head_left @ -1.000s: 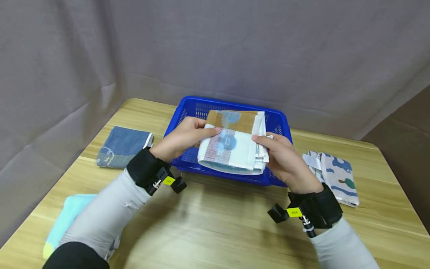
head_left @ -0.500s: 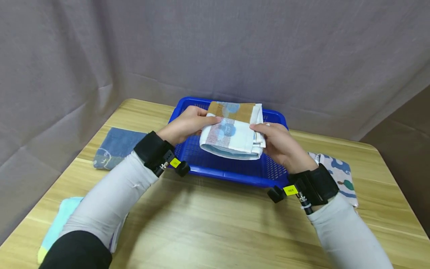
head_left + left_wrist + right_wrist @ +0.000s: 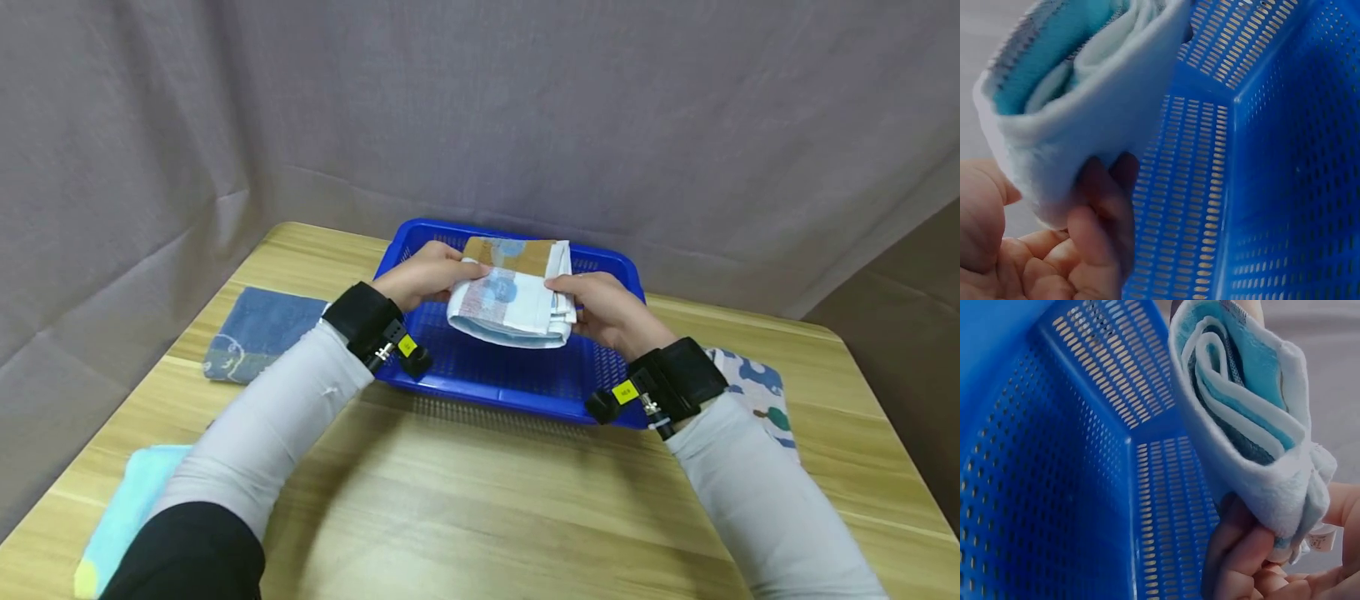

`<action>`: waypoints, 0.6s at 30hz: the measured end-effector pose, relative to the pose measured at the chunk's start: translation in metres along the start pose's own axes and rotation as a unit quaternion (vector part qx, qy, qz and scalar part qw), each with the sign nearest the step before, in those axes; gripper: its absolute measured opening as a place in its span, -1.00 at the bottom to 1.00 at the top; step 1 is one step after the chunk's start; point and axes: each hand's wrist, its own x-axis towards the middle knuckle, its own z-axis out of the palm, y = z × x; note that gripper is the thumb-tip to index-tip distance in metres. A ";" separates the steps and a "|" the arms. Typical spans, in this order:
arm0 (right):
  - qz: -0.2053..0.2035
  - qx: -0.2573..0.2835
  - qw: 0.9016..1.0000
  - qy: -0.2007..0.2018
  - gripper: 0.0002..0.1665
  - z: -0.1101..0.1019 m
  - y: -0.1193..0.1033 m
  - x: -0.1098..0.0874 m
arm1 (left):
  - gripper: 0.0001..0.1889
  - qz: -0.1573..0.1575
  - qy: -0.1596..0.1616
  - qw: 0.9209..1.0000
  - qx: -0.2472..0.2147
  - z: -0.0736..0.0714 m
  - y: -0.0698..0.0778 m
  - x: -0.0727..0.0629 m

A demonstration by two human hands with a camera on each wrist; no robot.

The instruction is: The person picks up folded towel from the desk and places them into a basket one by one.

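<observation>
Left grip (image 3: pixel 427 275), right grip (image 3: pixel 607 308) clamped on one white towel (image 3: pixel 517 304) above one basket (image 3: pixel 497 393); two towels (image 3: pixel 270 325) (image 3: pixel 138 492) left of grip, one patterned towel (image 3: pixel 759 392) right.

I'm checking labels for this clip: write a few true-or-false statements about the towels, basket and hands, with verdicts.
1. The left hand and right hand both hold the patterned towel. True.
2. The patterned towel is spread out flat. False: it is folded.
3. The slate-blue towel lies on the table, left of the basket. True.
4. The basket's walls are solid. False: they are perforated.
5. The turquoise towel is fully in view. False: the left sleeve hides part of the turquoise towel.
</observation>
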 end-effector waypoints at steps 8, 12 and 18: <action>0.028 -0.037 0.999 -0.010 -0.70 -0.005 0.000 0.007 | -0.78 -0.015 -0.008 1.000 0.026 0.003 -0.001 0.006; 0.039 -0.051 0.998 -0.014 -0.73 -0.006 0.002 0.009 | -0.80 -0.030 -0.010 0.999 0.032 0.005 -0.001 0.009; 0.055 -0.056 0.997 -0.009 -0.76 -0.008 0.004 0.017 | -0.79 -0.055 -0.001 0.997 0.058 0.008 -0.005 0.016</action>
